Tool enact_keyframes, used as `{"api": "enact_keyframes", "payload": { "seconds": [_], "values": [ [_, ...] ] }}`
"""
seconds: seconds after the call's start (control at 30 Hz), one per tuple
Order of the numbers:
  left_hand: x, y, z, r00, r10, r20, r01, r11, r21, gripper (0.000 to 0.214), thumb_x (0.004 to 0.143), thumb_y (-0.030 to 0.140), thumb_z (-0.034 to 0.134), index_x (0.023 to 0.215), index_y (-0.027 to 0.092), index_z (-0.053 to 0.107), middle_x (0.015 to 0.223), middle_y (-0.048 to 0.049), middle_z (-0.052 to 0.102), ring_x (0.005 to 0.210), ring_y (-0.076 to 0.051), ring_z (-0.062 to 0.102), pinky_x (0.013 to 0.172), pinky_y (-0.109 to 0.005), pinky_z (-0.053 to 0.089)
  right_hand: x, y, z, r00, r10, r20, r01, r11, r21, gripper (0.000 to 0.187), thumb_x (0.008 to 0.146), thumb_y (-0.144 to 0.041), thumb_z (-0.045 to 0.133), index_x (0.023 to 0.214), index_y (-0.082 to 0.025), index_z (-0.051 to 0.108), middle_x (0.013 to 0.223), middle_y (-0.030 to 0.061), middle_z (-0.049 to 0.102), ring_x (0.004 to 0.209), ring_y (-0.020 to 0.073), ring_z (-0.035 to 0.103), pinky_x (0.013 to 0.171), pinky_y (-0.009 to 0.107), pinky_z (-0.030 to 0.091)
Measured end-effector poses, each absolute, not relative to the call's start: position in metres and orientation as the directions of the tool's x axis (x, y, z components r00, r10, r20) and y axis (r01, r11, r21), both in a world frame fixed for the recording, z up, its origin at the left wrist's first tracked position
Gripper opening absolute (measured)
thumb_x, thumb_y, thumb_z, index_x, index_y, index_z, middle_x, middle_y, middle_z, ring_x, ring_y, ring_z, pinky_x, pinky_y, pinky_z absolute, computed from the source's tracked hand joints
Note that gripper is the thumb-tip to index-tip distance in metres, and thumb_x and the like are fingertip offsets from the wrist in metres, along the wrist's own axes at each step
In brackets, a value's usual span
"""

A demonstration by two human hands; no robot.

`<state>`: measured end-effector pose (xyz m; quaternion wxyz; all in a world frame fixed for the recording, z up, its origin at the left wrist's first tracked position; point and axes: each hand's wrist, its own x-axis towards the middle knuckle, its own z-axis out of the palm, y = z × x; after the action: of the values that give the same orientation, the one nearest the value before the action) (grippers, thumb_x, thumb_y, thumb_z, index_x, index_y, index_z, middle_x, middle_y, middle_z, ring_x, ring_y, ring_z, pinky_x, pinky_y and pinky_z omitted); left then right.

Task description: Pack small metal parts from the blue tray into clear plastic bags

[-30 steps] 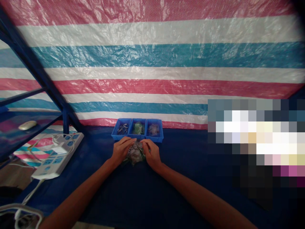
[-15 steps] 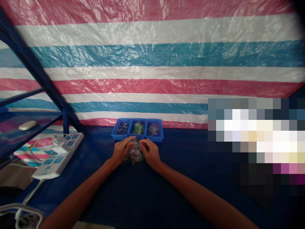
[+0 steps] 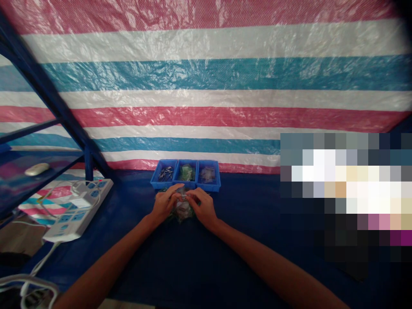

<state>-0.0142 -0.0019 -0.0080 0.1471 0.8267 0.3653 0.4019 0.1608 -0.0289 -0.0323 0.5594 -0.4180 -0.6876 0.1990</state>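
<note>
My left hand (image 3: 165, 201) and my right hand (image 3: 203, 207) meet in front of the blue bins, fingers bent in a pinch. Between their fingertips is a small shiny metal piece (image 3: 184, 197) with several bright bands, too small to name. Just below it, a heap of clear and green plastic pieces (image 3: 183, 211) lies on the dark blue table (image 3: 180, 262); the fingers partly hide the heap. Directly behind the hands stand three joined blue bins (image 3: 186, 186). Thin metal pins (image 3: 166, 173) fill the left one, green plastic pieces (image 3: 187, 173) the middle one, clear pieces (image 3: 208, 174) the right one.
To the left lies a white power strip (image 3: 72, 221) with a plugged-in adapter (image 3: 80, 200) and cables. A pale computer mouse (image 3: 37, 169) rests on a side shelf behind a blue metal frame (image 3: 69, 124). Striped plastic sheeting (image 3: 206, 101) hangs behind the table. The right side is pixelated.
The fingertips of both hands have shifted slightly, and the right fingers have come a little closer to the left. The metal piece sits slightly lower. The bins have not moved.
</note>
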Motion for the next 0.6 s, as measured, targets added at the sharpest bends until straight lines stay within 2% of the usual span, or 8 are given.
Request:
{"api": "enact_keyframes", "payload": {
  "seconds": [0.43, 0.6],
  "values": [
    [-0.0180, 0.0032, -0.0135, 0.472, 0.722, 0.506, 0.463, -0.691, 0.555, 0.033, 0.093, 0.022, 0.037, 0.124, 0.019, 0.048, 0.066, 0.0040, 0.066, 0.045, -0.007, 0.055, 0.052, -0.017, 0.047, 0.1611, -0.0310, -0.0291, -0.051, 0.808, 0.587, 0.346, 0.566, -0.749, 0.018, 0.088, -0.032, 0.051, 0.088, -0.019, 0.064, 0.075, 0.0022, 0.058, 0.063, 0.0135, 0.052, 0.063, 0.025, 0.042],
    [-0.0174, 0.0005, -0.0090, 0.459, 0.720, 0.521, 0.505, -0.694, 0.514, 0.035, 0.092, 0.028, 0.042, 0.125, 0.019, 0.048, 0.074, 0.0013, 0.068, 0.051, -0.009, 0.059, 0.055, -0.018, 0.048, 0.1609, -0.0325, -0.0277, -0.012, 0.809, 0.588, 0.343, 0.556, -0.757, 0.019, 0.089, -0.031, 0.050, 0.086, -0.018, 0.063, 0.075, 0.0024, 0.059, 0.065, 0.0137, 0.053, 0.064, 0.025, 0.041]
  ]
}}
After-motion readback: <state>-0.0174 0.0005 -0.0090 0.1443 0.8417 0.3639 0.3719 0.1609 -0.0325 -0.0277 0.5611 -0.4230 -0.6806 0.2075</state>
